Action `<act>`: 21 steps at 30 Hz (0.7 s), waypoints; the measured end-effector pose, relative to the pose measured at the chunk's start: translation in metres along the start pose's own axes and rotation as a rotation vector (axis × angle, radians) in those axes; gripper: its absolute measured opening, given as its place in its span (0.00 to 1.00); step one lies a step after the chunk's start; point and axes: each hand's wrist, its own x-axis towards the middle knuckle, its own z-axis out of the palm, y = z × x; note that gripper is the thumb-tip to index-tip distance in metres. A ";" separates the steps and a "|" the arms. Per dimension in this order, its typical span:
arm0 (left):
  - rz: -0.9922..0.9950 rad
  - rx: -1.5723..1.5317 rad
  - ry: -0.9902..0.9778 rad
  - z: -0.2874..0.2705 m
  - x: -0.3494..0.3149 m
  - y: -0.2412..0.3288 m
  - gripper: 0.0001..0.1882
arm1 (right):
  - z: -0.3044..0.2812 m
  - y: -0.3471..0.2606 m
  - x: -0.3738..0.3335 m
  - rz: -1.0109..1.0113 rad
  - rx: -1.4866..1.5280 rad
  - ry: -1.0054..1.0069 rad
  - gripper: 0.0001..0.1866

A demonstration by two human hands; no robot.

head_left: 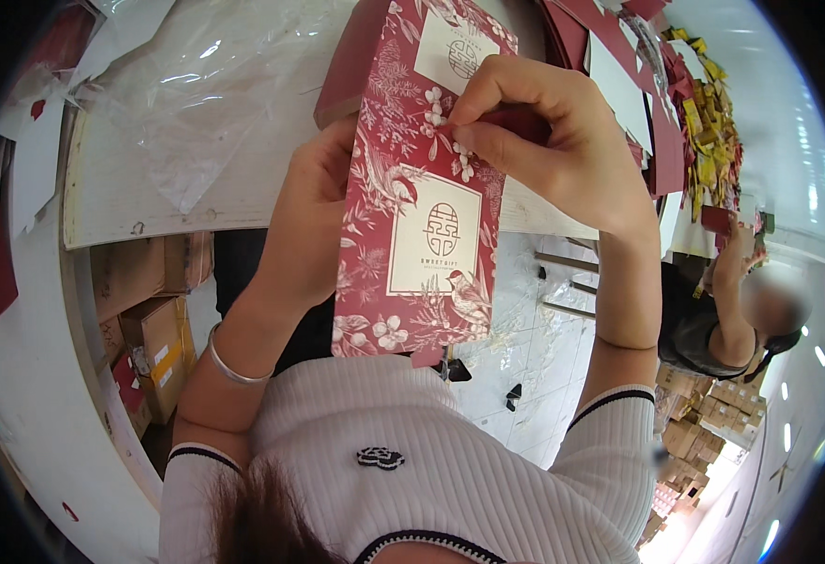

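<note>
A red gift box (367, 273), printed with pale flowers, birds and cream label panels, is held up before my chest, its long side running away from me. My left hand (314, 207) grips its left edge, and the fingertips are hidden behind it. My right hand (563, 141) lies over the right side, thumb and forefinger pinched together against the printed face between the two panels. Something dark red shows beneath the right palm; whether the pinch holds it, I cannot make out. Behind the box's upper left stands a plain dark red panel (345, 70).
A white worktable (121, 202) bears clear plastic film (192, 122) on the left. Red and white card pieces (619, 85) and yellow packaging (710, 113) are heaped at the right. Cardboard boxes (154, 343) sit under the table. Another person (704, 320) works on the right.
</note>
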 end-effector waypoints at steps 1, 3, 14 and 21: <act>0.038 0.133 0.039 0.006 0.001 0.005 0.15 | -0.001 0.000 0.000 0.004 -0.017 -0.014 0.02; 0.078 0.367 0.087 0.008 0.002 0.006 0.11 | -0.002 -0.002 0.001 -0.025 -0.087 -0.049 0.02; 0.095 0.931 0.086 0.010 0.010 0.013 0.03 | -0.008 -0.006 0.002 0.109 -0.043 -0.107 0.03; -0.254 0.066 0.142 -0.011 0.007 -0.005 0.14 | -0.004 0.009 0.011 -0.224 -0.251 -0.127 0.05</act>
